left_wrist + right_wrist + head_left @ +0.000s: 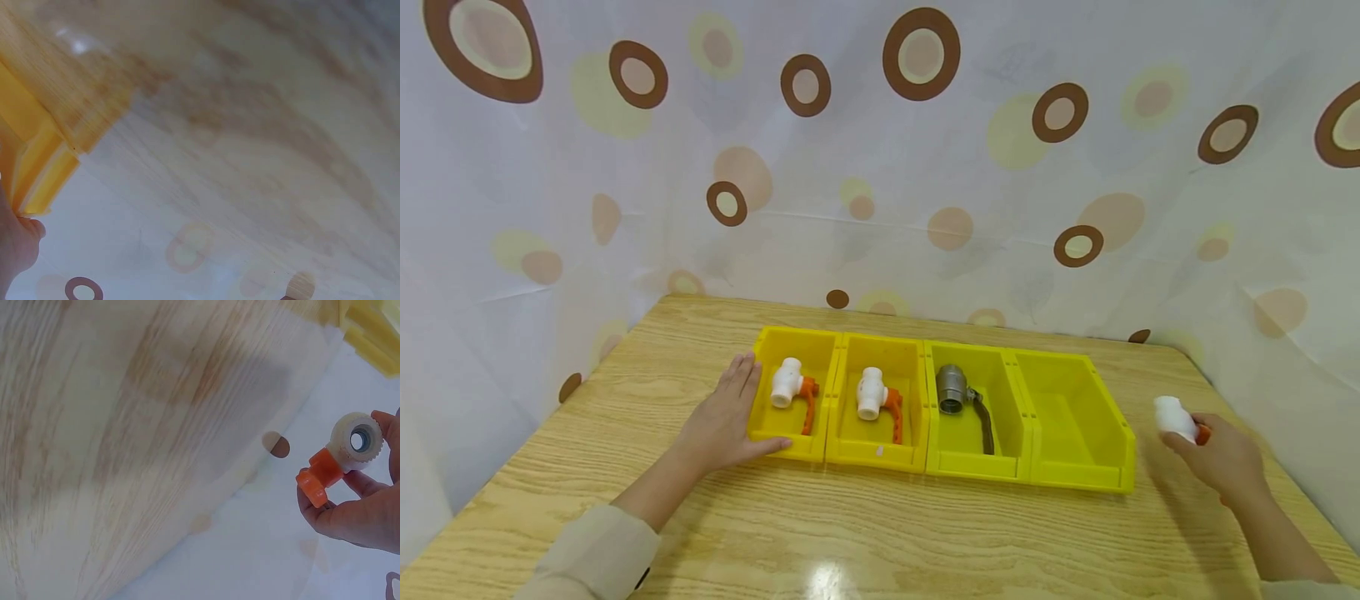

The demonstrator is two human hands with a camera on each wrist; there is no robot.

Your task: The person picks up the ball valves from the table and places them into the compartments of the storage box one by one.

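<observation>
My left hand (722, 421) lies against the leftmost of the joined yellow bins (786, 448), its fingers straight along the outer side wall and its thumb at the front edge. Inside that bin is a white plastic ball valve (787, 383) with an orange handle. A similar white ball valve (871, 394) sits in the adjacent bin. The third bin contains a grey metal ball valve (952, 389) with a dark lever. Right of the bins, my right hand (1225, 458) grips another white ball valve (355, 441) with an orange handle, held above the table.
The rightmost yellow bin (1082, 477) shows only its bare inside. All the bins stand in a row on a wood-grain table (880, 533). Behind and at both sides hangs a pale cloth (880, 167) with brown, pink and yellow circles.
</observation>
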